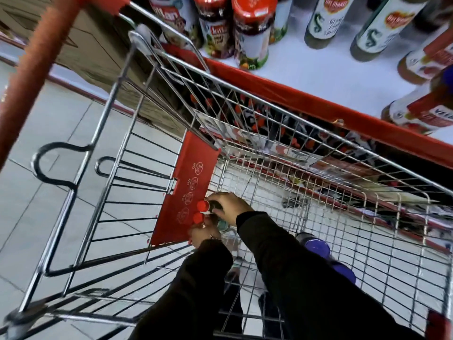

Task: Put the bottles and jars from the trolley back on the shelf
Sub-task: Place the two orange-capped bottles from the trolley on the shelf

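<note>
Both my hands reach down into the wire trolley [306, 133], close to its red plastic seat flap [191, 173]. My right hand [230, 204] is closed around the neck of a dark bottle with a red cap [202, 205]. Just below it, my left hand [204, 235] grips a second red-capped bottle [198, 217]. The bottles' bodies are mostly hidden by my fingers and sleeves. Two blue-lidded jars [316, 245] lie in the trolley beside my right forearm. The white shelf [326, 72] with a red front edge runs along the trolley's far side.
On the shelf stand red-lidded jars [252, 33], green bottles [323, 20] and several red-labelled bottles [426, 57] at the right. A lower shelf with red-capped bottles shows through the trolley mesh. Cardboard boxes [98, 57] sit at the upper left. The trolley's orange handle [36, 52] crosses the left.
</note>
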`<state>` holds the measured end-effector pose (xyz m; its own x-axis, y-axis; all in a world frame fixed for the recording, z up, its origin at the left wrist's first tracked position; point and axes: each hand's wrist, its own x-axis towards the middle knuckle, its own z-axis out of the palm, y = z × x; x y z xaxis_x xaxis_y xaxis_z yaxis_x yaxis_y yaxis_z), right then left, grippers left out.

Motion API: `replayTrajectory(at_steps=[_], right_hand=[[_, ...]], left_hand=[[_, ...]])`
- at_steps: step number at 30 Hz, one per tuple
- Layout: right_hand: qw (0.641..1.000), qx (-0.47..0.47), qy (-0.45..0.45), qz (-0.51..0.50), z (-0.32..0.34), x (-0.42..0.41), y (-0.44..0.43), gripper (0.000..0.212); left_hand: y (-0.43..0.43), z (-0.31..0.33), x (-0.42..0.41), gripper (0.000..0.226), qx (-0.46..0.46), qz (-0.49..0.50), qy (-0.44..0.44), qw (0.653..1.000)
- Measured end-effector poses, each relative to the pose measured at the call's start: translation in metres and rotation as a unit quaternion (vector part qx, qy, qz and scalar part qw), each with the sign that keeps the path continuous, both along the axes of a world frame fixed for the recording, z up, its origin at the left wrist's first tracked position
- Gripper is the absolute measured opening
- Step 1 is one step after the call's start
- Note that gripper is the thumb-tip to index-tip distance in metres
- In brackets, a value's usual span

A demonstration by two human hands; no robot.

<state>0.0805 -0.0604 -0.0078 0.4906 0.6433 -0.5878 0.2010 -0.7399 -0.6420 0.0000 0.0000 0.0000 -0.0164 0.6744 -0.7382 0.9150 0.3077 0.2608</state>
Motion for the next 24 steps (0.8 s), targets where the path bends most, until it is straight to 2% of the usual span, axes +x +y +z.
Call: replayTrajectory(at_steps=[3,6,12,18,21,24], right_hand=[[1.000,0.012,-0.028,0.006,-0.005,-0.003,-0.004,0.044],[0.998,0.028,-0.034,-0.048,-0.004,-0.006,-0.019,0.043],[0.980,0.053,-0.024,-0.190,0.027,-0.018,-0.066,0.041],[0.957,0.062,-0.038,-0.282,0.092,-0.030,-0.100,0.043],[0.949,0.067,-0.060,-0.302,0.128,-0.033,-0.115,0.048],[0.941,0.067,-0.093,-0.320,0.163,-0.034,-0.126,0.053]], left_hand=[[-0.007,0.005,0.000,0.048,0.045,0.047,-0.018,0.998],[-0.016,0.017,-0.002,0.047,0.064,0.044,-0.041,0.996],[-0.021,0.039,-0.007,0.044,0.078,-0.107,-0.072,0.989],[-0.025,0.098,-0.010,0.039,0.103,-0.246,-0.123,0.956],[-0.029,0.132,-0.012,0.035,0.113,-0.278,-0.189,0.935],[-0.028,0.164,-0.012,0.029,0.131,-0.321,-0.287,0.893]])
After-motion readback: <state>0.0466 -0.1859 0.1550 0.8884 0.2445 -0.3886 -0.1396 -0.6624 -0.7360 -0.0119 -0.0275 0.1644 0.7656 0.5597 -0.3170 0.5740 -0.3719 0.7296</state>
